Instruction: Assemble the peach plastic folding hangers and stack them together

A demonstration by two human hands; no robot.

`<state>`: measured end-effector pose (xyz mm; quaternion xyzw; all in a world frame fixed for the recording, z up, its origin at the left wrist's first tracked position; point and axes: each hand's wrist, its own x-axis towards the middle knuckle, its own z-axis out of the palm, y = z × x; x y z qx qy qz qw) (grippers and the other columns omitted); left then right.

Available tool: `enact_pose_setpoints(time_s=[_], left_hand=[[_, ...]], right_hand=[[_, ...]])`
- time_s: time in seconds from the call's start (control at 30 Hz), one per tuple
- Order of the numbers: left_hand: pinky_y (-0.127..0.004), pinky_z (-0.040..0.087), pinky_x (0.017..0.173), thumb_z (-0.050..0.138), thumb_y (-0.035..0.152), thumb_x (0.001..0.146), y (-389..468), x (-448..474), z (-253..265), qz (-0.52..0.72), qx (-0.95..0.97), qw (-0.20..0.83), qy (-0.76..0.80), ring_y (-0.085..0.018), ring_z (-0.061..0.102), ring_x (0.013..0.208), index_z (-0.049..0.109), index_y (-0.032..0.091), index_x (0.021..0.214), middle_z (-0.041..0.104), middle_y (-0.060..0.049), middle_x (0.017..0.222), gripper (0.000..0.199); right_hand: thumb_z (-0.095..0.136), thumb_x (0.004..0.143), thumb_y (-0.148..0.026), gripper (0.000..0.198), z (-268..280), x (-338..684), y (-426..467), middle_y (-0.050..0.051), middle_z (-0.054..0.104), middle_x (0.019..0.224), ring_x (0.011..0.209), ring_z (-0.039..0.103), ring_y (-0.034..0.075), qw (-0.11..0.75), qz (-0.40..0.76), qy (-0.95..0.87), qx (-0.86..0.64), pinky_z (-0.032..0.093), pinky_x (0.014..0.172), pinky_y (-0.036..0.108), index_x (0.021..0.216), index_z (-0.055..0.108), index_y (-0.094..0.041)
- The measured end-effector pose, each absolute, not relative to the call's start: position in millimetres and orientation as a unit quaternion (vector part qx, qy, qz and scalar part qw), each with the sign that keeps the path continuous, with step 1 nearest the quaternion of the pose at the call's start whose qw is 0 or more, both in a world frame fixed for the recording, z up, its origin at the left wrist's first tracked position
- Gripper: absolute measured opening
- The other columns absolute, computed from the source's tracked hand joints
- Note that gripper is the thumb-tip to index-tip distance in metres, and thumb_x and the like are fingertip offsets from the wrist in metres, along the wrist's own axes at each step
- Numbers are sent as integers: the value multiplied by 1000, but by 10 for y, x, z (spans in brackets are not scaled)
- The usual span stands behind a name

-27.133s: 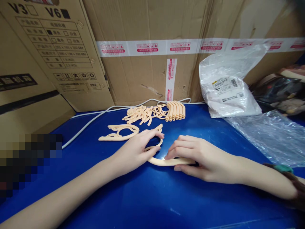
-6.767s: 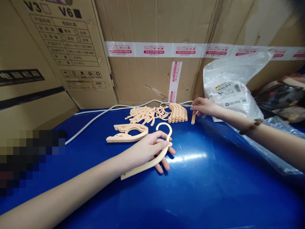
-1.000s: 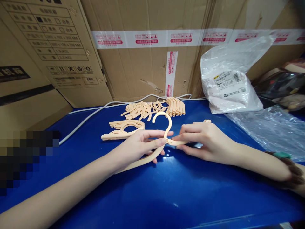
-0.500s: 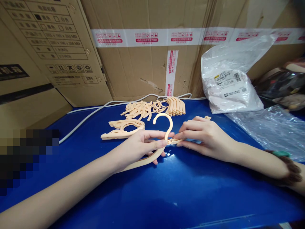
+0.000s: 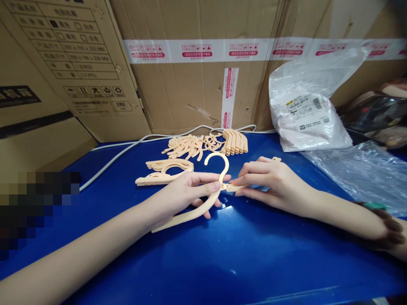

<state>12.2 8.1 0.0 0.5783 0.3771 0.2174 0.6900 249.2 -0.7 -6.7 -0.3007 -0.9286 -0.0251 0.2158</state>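
Observation:
Between my hands is a cream plastic clothes hanger [image 5: 203, 208], its hook pointing up and one curved arm reaching toward the lower left. My left hand [image 5: 190, 190] is closed around it, thumb pressed at the base of the hook. From the right, my right hand [image 5: 270, 182] pinches a second cream hanger arm [image 5: 234, 187], whose end meets the hook's base. Most of that arm is hidden behind the fingers; its tip shows beyond the knuckles. Just past my left hand lie folded hangers [image 5: 168, 171] in a stack.
At the back are a pile of loose hooks and small parts [image 5: 184, 146] and a row of curved hanger arms [image 5: 235, 142]. A white cable [image 5: 117, 148] runs along the cardboard boxes [image 5: 190, 93]. A white plastic bag [image 5: 308, 114] and clear film [image 5: 365, 173] lie right on the blue table [image 5: 203, 262].
The hanger's hook has tilted slightly and shifted a little left, and its lower arm shows a broader face. Both hands keep their grip in nearly the same place.

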Motion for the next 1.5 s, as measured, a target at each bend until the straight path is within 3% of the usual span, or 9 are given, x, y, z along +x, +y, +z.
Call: enact_pose_setpoints(time_s=[0.63,0.9,1.13,1.27,1.5], left_hand=[[-15,47,51,56,31,92,106,128,9,186,596,677,389,-7,57,54,61,18,126,65,0,68,36],[-18,51,51,62,32,87,106,109,-17,186,600,683,372,-12,62,65,65,20,120,64,-1,69,35],[-15,49,49,60,25,89,113,106,-7,207,592,680,379,-7,58,49,65,16,118,66,-1,67,31],[-14,51,51,60,26,90,114,109,-29,193,612,687,342,-8,62,57,69,17,111,67,-1,71,25],[-14,51,48,59,27,91,103,112,-22,219,575,696,370,-10,62,61,62,19,123,66,-2,69,33]], right_hand=[[56,93,-30,19,-98,2451,-23,1,67,91,76,60,12,222,0,-926,-306,36,70,26,104,69,-20],[53,95,-27,20,-75,2418,-73,2,67,95,81,62,12,219,5,-926,-307,38,65,23,106,69,-21],[47,97,-34,28,-64,2420,-114,2,65,89,72,60,11,201,40,-922,-329,41,62,21,114,68,-24],[46,98,-35,31,-57,2447,-82,3,64,88,72,60,12,208,53,-914,-345,42,64,22,112,69,-21],[52,95,-33,26,-66,2499,8,2,65,91,77,61,12,210,56,-916,-336,42,66,22,114,68,-26]])
